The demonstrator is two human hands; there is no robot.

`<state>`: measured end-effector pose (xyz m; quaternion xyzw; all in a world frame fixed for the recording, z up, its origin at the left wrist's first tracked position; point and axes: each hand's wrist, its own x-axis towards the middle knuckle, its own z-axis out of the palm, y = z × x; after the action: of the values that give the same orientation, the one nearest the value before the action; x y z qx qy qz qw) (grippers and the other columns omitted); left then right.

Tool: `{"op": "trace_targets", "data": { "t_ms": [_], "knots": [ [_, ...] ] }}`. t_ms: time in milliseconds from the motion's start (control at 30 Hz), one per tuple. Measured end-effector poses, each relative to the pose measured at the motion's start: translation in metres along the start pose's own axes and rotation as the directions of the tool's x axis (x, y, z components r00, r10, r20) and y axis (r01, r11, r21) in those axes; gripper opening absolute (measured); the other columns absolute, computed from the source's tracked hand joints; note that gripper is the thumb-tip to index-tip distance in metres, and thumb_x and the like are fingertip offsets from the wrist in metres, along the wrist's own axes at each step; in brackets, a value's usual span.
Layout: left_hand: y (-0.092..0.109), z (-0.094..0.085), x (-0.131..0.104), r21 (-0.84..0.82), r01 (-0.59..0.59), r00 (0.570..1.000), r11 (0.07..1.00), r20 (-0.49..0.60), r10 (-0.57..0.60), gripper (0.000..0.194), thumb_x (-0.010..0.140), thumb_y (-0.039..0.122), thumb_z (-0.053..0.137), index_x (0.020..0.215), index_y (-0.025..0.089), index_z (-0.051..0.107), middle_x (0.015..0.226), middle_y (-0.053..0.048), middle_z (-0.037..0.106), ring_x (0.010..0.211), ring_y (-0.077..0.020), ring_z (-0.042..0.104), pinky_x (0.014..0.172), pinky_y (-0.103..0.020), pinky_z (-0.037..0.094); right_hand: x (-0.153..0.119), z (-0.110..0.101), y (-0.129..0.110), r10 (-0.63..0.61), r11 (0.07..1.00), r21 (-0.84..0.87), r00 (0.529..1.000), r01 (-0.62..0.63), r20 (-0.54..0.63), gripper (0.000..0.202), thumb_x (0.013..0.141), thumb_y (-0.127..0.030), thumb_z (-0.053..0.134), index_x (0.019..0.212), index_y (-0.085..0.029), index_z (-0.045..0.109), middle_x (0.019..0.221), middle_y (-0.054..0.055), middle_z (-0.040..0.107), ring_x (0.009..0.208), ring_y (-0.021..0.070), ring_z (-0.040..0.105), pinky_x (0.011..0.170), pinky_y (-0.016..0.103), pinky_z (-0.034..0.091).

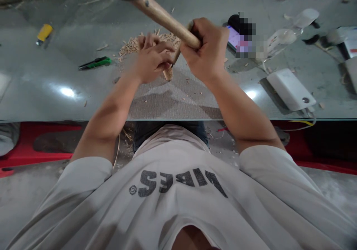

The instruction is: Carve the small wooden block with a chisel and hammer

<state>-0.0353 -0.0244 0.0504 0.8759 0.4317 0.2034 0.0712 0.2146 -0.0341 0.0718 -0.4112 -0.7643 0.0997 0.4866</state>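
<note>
The right hand is clenched around a wooden-handled hammer, its head raised beyond the grip. Just beside it, the left hand is closed on a small wooden piece resting on a grey mat atop the glossy grey tabletop. Wood shavings lie just beyond the hands.
</note>
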Motion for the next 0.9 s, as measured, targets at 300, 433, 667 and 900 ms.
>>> {"op": "trace_targets", "data": {
  "t_ms": [300,433,667,900],
  "knots": [
    [-0.018,0.032,0.015,-0.043,-0.06,0.998,0.997,0.029,0.061,0.086,0.107,0.101,0.019,0.136,0.053,0.084,0.131,-0.012,0.092,0.136,-0.0419,0.077,0.142,-0.072,0.048,0.004,-0.002,-0.007,0.009,0.999,-0.046,1.0,-0.008,0.029,0.048,0.091,-0.001,0.073,0.091,-0.034,0.037,0.076,-0.006,0.049,0.074,0.0216,0.044,0.081,0.038,0.045],
    [-0.011,0.043,0.016,-0.357,-0.085,0.964,0.93,-0.265,-0.014,0.088,0.11,0.111,0.033,0.103,0.035,0.076,0.104,-0.012,0.083,0.103,-0.0367,0.076,0.128,-0.063,0.054,0.007,0.001,-0.004,-0.007,1.0,0.005,1.0,0.007,-0.005,0.053,0.087,0.003,0.076,0.087,-0.033,0.037,0.077,-0.008,0.038,0.076,0.0197,0.03,0.078,0.037,0.032],
    [-0.006,0.037,0.022,-0.511,-0.102,0.979,0.854,-0.204,-0.004,0.093,0.1,0.123,0.054,0.098,0.032,0.066,0.096,-0.007,0.066,0.084,-0.0289,0.062,0.083,-0.044,0.045,0.015,-0.004,-0.014,0.01,0.998,-0.065,0.999,-0.007,0.044,0.06,0.084,0.007,0.079,0.086,-0.033,0.033,0.083,-0.006,0.04,0.082,0.0204,0.031,0.082,0.038,0.027],
    [0.002,0.03,0.022,-0.531,-0.02,0.988,0.847,-0.138,-0.063,0.089,0.095,0.125,0.06,0.094,0.036,0.07,0.094,-0.007,0.068,0.085,-0.0312,0.061,0.086,-0.053,0.054,0.005,-0.06,-0.013,0.09,0.994,0.054,0.992,-0.095,0.092,0.052,0.086,-0.009,0.091,0.088,-0.031,0.045,0.085,-0.004,0.043,0.08,0.0192,0.034,0.081,0.04,0.021]
  ]
}}
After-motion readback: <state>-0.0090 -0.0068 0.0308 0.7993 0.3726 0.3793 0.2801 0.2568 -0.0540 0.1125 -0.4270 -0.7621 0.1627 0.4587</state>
